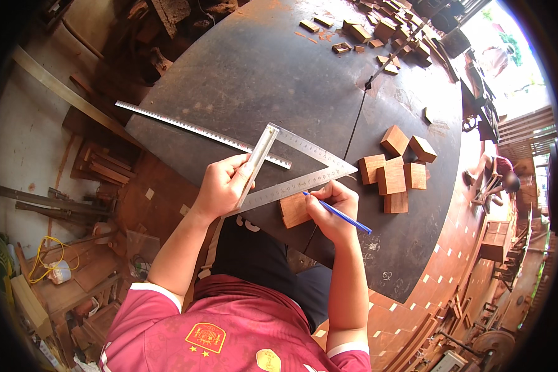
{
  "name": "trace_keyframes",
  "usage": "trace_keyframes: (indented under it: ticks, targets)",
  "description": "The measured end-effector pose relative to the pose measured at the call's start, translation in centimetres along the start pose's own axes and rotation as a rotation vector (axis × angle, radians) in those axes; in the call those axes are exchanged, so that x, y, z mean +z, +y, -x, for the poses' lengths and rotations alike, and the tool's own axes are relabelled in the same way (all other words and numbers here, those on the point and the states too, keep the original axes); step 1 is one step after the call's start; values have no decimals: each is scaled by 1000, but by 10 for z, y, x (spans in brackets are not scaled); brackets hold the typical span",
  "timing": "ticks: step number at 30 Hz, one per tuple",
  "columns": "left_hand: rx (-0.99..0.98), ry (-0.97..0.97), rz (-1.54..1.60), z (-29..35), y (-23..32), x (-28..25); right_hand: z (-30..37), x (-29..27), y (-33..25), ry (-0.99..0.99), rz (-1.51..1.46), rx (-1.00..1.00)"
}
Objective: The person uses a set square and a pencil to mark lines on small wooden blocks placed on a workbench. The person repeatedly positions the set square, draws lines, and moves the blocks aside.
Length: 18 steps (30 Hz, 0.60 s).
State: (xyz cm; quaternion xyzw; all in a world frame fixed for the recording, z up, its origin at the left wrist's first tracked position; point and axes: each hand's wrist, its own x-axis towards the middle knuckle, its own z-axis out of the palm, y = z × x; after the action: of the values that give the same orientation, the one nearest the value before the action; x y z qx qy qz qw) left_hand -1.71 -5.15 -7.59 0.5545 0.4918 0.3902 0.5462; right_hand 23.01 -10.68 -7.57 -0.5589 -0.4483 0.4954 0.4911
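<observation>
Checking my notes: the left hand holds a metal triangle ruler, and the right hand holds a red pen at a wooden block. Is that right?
Not quite: the head view shows a blue pen, not red, in the right hand. The rest stands.

1. Head view: a wide fisheye camera, the left of a side-by-side pair worn on the person's head, upright and unmirrored.
2. Direction: steeply downward and forward, over the chest of the red shirt (161, 328) at the lower edge, onto the dark tabletop (242, 80).
3. Nearness: the shirt lies closest to the lens; the left hand (225, 183) and right hand (335, 208) lie near the centre, at arm's reach; the heaped wood blocks (384, 31) lie farther off, at the upper edge.
4. Field: very broad, taking in the tiled floor (437, 273) at right; the tabletop's edges appear bowed, and dark corners enclose the rounded field.
</observation>
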Motion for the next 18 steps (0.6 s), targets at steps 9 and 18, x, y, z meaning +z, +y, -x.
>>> trace_keyframes:
  ticks: [9, 18]
  targets:
    - [-21, -12, 10, -1, 2, 2, 0, 0, -3, -2, 26, -12]
    - [2, -6, -18, -1, 3, 2, 1, 1, -2, 4, 21, -3]
